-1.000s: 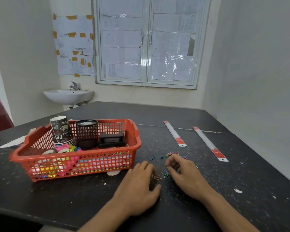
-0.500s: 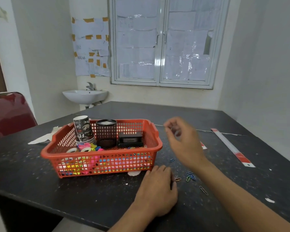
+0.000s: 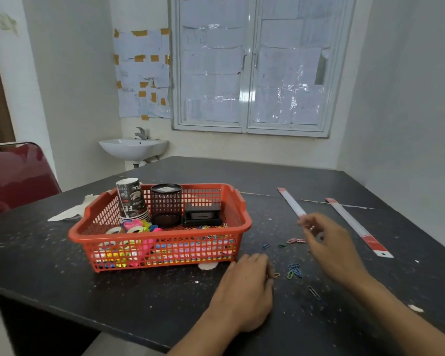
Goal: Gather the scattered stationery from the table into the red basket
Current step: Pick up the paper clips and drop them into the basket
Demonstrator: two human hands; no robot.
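The red basket [image 3: 162, 236] stands on the black table [image 3: 113, 286], left of middle. It holds a paper cup [image 3: 131, 199], a black mesh pen holder [image 3: 166, 204], a black box [image 3: 202, 214], tape rolls [image 3: 136, 226] and coloured clips. Loose paper clips [image 3: 294, 269] lie scattered to its right, with a pink pair [image 3: 294, 240] farther back. My left hand [image 3: 247, 286] rests palm down by the basket's front corner, fingertips touching an orange clip. Hovering above the clips, my right hand [image 3: 326, 242] is blurred, its fingers loosely curled.
Two white rulers with red ends [image 3: 292, 202] [image 3: 357, 226] lie at the back right. Behind the basket on the left is a torn paper scrap [image 3: 72, 209]. A red chair [image 3: 16, 173] stands at the table's left side. The near table edge runs just below my left wrist.
My right hand picked at the clips, rose toward the basket's right end, and has now swung back right and down over the clips. My left hand stayed put.
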